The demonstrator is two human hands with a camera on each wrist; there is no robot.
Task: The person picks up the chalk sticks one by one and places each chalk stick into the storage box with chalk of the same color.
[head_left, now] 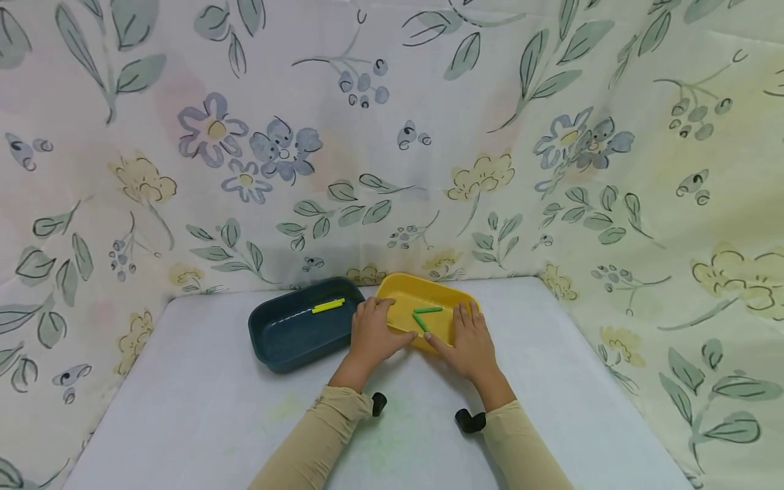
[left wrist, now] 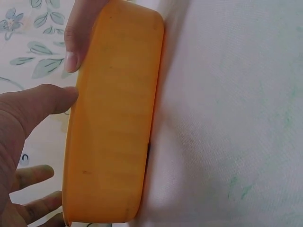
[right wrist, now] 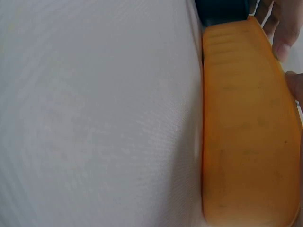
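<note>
Both hands are at a yellow plastic tray. My left hand spans its near left corner, the thumb at the front rim and the other fingers spread toward the left side. The right hand lies along the right side with fairly straight fingers, its thumb on the front rim close to the left thumb. Two green sticks lie inside the tray between the hands. In the left wrist view the front wall of the tray faces me, with both thumbs at its rim.
Left of the yellow tray, a dark blue tray holds yellow sticks near its back wall. White cloth with faint green and yellow smudges covers the table. A floral curtain rises behind the trays and along both sides.
</note>
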